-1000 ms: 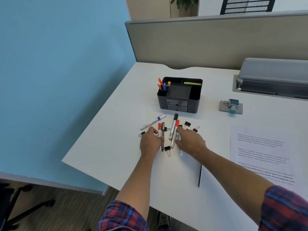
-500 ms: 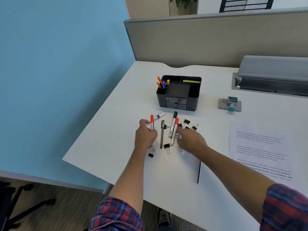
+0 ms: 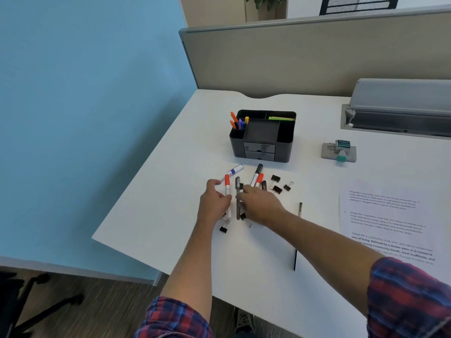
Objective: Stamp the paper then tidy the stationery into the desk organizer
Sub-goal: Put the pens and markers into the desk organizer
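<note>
Red-capped white marker [image 3: 227, 191] pinched upright-ish in left hand [image 3: 212, 203]; black plastic desk organizer [image 3: 263, 136] lies frame-centre, up & right. Right hand [image 3: 260, 203] fingers pinching slim dark pen [image 3: 238, 198].

The desk organizer [image 3: 262, 140] is standing toward the back of the bench [image 3: 151, 191], with pens [image 3: 238, 121] sitting upright in its rear left compartment. To its right, well apart, the stamp [image 3: 339, 152] is resting on the bench. In front of the organizer, markers [image 3: 256, 175] and binder clips [image 3: 277, 185] are lying scattered. The left hand [image 3: 213, 203] and right hand [image 3: 261, 206] are lying side by side over this scatter, a marker [image 3: 227, 191] between them. The paper [image 3: 385, 223] is lying to the right, a pencil [image 3: 297, 237] lying between it and the right forearm.
</note>
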`<state>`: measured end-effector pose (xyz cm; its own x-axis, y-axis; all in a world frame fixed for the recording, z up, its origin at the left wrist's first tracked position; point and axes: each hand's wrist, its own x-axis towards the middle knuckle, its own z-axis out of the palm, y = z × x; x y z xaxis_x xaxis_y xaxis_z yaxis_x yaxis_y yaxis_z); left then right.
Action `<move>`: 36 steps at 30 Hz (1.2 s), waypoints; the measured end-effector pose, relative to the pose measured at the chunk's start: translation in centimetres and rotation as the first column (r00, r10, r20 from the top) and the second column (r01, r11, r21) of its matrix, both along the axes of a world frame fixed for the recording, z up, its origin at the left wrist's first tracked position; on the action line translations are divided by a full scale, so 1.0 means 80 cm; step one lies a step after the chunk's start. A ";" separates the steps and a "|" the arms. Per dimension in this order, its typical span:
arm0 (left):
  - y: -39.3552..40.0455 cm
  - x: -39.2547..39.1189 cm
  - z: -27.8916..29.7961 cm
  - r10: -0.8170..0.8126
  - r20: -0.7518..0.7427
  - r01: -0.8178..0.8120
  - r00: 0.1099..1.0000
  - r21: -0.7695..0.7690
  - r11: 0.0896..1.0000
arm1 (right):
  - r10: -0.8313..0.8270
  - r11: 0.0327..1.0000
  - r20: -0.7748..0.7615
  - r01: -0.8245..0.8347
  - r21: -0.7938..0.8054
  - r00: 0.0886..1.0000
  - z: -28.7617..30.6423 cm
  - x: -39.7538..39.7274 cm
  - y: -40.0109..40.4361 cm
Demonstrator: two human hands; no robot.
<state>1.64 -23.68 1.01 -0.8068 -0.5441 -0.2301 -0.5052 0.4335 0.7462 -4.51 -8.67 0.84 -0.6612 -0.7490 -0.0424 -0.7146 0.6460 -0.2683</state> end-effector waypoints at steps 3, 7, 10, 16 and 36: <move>-0.002 0.001 -0.005 0.014 -0.004 -0.014 1.000 -0.006 1.000 | -0.151 0.984 0.129 0.137 0.109 0.980 0.006 -0.006 -0.024; -0.003 0.000 -0.005 0.008 -0.004 -0.008 1.000 -0.023 1.000 | -0.299 0.952 0.151 0.283 0.115 0.942 0.006 -0.011 -0.039; -0.003 -0.002 -0.005 0.013 -0.010 -0.014 1.000 -0.022 1.000 | -0.314 0.947 0.152 0.298 0.117 0.937 0.009 -0.009 -0.049; -0.003 -0.003 -0.003 0.073 -0.053 -0.073 0.996 -0.001 0.997 | -0.415 0.875 0.375 0.477 -0.087 0.829 0.007 -0.020 -0.041; 0.006 -0.006 -0.001 0.081 -0.075 -0.079 0.994 0.024 0.997 | -0.308 0.671 0.369 0.475 -0.570 0.877 0.150 -0.172 -0.055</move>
